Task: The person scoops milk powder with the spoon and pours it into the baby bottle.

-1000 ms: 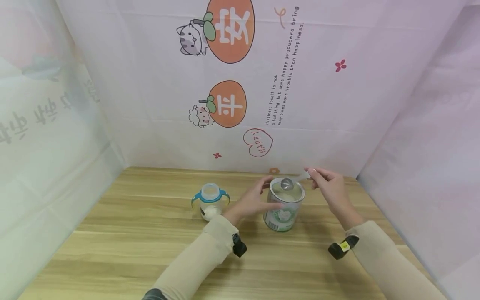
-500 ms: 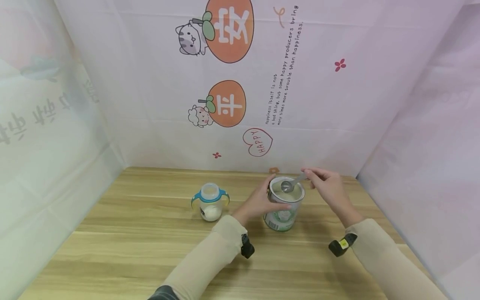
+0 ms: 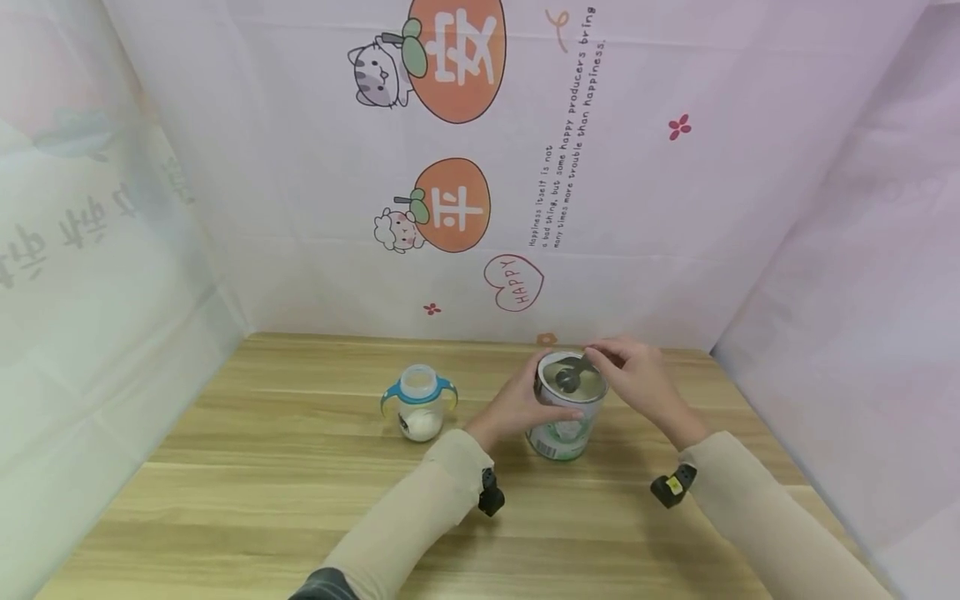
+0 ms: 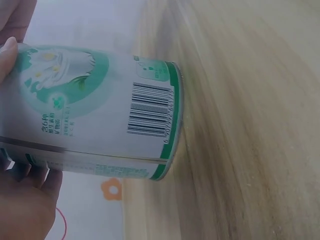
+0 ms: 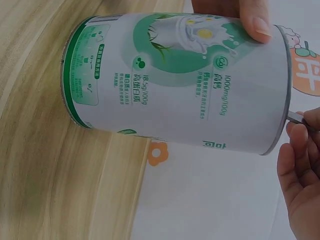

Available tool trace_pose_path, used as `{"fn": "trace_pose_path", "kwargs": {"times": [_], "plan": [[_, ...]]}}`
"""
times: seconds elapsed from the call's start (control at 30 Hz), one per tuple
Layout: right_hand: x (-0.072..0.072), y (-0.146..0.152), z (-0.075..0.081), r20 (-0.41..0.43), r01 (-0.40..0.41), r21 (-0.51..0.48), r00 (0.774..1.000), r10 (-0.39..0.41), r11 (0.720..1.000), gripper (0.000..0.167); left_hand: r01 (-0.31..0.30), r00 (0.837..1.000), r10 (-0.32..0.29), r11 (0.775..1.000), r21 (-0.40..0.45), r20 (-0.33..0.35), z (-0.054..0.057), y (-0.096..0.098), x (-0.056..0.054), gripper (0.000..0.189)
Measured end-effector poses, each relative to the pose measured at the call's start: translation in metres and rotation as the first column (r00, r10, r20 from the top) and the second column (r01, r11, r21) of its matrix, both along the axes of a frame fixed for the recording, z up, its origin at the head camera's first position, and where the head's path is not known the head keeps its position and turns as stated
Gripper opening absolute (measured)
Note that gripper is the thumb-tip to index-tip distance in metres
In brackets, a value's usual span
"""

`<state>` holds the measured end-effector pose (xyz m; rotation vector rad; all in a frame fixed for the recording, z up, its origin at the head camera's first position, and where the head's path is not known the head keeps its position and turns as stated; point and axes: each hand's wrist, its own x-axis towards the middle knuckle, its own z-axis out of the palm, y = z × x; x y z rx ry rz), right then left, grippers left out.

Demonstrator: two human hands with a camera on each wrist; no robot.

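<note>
An open milk powder can [image 3: 561, 433], white and green, stands upright on the table. My left hand [image 3: 517, 407] grips it from the left near the top, with the thumb across its front. In the left wrist view the can [image 4: 110, 110] shows a barcode near its base. My right hand [image 3: 639, 385] pinches the handle of a measuring scoop [image 3: 567, 381], whose bowl is at the can's mouth over pale powder. Whether the bowl touches the powder I cannot tell. In the right wrist view only a bit of the handle [image 5: 296, 117] shows beyond the rim.
Left of the can stands a lidless baby bottle [image 3: 420, 417] with a blue collar and two side handles; something white is inside. The wooden table [image 3: 247, 483] ends at a printed cloth backdrop [image 3: 615, 275], with cloth walls at both sides.
My left hand has moved right and closed around the can. My right hand has shifted left, bringing the scoop slightly lower and further over the can's mouth. The bottle has stayed put.
</note>
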<state>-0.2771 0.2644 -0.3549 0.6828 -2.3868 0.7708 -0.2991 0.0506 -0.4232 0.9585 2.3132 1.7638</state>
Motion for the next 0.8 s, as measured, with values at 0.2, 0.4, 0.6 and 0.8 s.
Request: {"fn": "trace_pose_path", "kwargs": {"times": [0.2, 0.4, 0.6, 0.8], "plan": [[-0.004, -0.008, -0.003, -0.052, -0.047, 0.066, 0.997, 0.051, 0.997, 0.013, 0.018, 1.0, -0.018, 1.0, 0.005, -0.021, 0.001, -0.001, 0.0, 0.099], [-0.009, -0.015, -0.008, -0.092, -0.065, 0.15, 0.993, 0.079, 0.987, 0.012, 0.0, 1.0, 0.0, 1.0, -0.003, -0.002, 0.0, -0.002, 0.0, 0.098], [-0.012, -0.021, -0.01, -0.107, -0.067, 0.191, 0.99, 0.089, 0.979, 0.01, 0.038, 0.999, -0.037, 0.999, 0.022, -0.006, 0.0, -0.001, -0.001, 0.094], [-0.01, -0.026, -0.009, -0.104, -0.103, 0.248, 0.986, 0.132, 0.963, 0.007, 0.037, 0.999, -0.037, 0.999, 0.031, -0.021, -0.001, -0.001, 0.0, 0.094]]}}
